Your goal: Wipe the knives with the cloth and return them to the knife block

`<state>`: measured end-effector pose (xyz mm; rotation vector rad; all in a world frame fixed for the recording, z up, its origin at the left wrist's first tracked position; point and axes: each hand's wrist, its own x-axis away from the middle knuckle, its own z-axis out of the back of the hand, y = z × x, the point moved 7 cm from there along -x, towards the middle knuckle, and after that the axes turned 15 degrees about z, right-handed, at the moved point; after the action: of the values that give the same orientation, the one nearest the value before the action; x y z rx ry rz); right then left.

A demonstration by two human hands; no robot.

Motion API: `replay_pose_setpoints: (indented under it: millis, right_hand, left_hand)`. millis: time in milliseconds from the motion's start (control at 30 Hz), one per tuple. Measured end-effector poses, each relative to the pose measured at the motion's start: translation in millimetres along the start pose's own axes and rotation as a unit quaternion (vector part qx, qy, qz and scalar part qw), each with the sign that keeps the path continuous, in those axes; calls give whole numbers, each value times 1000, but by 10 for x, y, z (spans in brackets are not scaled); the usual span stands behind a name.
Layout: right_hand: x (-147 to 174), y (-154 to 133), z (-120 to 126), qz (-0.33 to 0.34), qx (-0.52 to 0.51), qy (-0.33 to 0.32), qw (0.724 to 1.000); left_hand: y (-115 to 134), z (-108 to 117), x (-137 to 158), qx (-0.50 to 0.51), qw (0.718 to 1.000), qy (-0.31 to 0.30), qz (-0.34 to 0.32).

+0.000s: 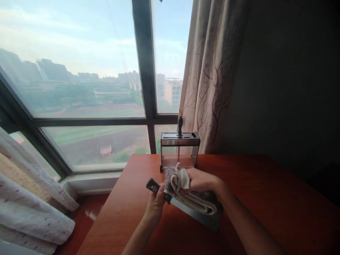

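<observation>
Centre-bottom of frame: left hand [155, 202] grips the knife [186, 209] handle; right hand [203, 181] presses a folded cloth [183, 189] onto the blade. Wiping appears under way. The knife block [180, 150] behind holds one other knife.

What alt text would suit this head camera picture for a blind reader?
Two hands wipe a knife over a wooden table: the left hand grips its handle, the right hand presses a cloth on the blade. Behind stands a knife block by a window.
</observation>
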<state>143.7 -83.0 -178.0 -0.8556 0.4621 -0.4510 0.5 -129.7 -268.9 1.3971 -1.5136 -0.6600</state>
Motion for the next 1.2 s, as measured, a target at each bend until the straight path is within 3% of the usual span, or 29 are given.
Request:
replay_pose_setpoints:
  millis: [167, 300, 567, 733, 1200]
  right_hand:
    - [-65, -34, -52, 30, 10, 64, 997]
    - [51, 55, -63, 25, -22, 70, 997]
    - [345, 203, 11, -34, -41, -4, 999]
    - [446, 225, 53, -68, -38, -44, 996]
    - [120, 147, -83, -15, -6, 4, 1000]
  left_hand:
    - [5, 54, -48, 1, 1000, 1, -8]
    - [40, 140, -93, 21, 1000, 12, -8]
    - [187, 308, -166, 72, 996, 32, -30]
    - [156, 273, -142, 86, 995, 41, -31]
    - [85, 193, -88, 64, 995, 58, -49]
